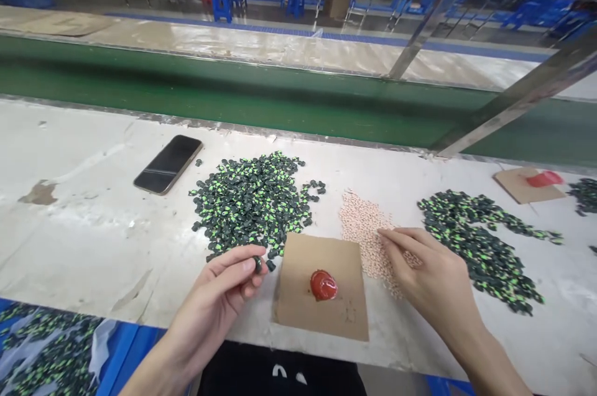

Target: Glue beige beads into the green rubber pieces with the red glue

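My left hand [228, 287] pinches a small dark piece [258, 264] between thumb and fingertips, beside a large heap of black-and-green pieces [252, 197]. My right hand [426, 265] reaches over a spread of tiny pale pink beads [361, 219], thumb and forefinger pressed together at its left side. Whatever may be between those fingertips is too small to make out. Between the hands lies a square of brown cardboard [321, 321] bearing a glossy red blob [323, 285].
Another black-and-green heap [480, 247] lies right of my right hand. Behind it is a second cardboard piece [513, 188] with a red object [545, 179]. A phone [168, 163] rests at left. A blue bin [122, 352] stands below the table's left edge. A green conveyor belt [280, 104] runs behind.
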Demonstrator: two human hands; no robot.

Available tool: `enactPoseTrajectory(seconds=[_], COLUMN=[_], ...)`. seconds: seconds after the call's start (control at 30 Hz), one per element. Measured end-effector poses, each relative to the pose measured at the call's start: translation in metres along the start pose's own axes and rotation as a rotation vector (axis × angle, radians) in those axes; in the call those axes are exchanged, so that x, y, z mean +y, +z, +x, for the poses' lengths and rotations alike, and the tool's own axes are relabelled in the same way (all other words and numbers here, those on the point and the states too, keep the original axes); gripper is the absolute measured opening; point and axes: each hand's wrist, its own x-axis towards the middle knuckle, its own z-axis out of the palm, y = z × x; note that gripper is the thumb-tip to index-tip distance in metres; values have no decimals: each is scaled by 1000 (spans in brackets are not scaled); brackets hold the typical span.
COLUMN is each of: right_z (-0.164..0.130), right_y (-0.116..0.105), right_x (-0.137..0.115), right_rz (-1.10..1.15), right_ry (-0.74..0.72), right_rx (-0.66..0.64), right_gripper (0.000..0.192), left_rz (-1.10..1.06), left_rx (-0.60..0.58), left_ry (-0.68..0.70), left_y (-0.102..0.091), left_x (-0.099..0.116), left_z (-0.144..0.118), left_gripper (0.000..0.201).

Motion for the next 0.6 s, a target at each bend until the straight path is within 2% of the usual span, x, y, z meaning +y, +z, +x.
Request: enactPoseTrajectory(seconds=[0.07,0.17,0.23,0.33,0.4,0.47,0.53,0.6], right_z=[-5,-15,-22,-32,-38,-43,-46,-48], right_y=[-12,-27,-32,-33,-32,-29,-27,-25], right_x=[-9,-32,-49,-68,-74,-76,-76,-77], right_rz=[145,713,1057,1281,1336,1371,1390,1387], right_ry=[142,479,605,641,620,598,599,604], right_rx=[9,-18,-72,-191,-250,-282,-306,-337], right_gripper=[19,9,11,7,6,7,9,9], left_rz=[59,235,347,418,474,570,680,779], left_rx=[49,87,32,-147,-241,-240,-182,-148], left_ry=[50,166,225,335,481,703,920,1044], left_y=[6,24,39,58,63,62,58,52], left_x=[-4,-13,-21,-34,-44,-53,-59,-63], left_z=[-3,-10,-16,-23,-25,-24,-25,-27], left_gripper=[29,17,7,14,21,28,37,48])
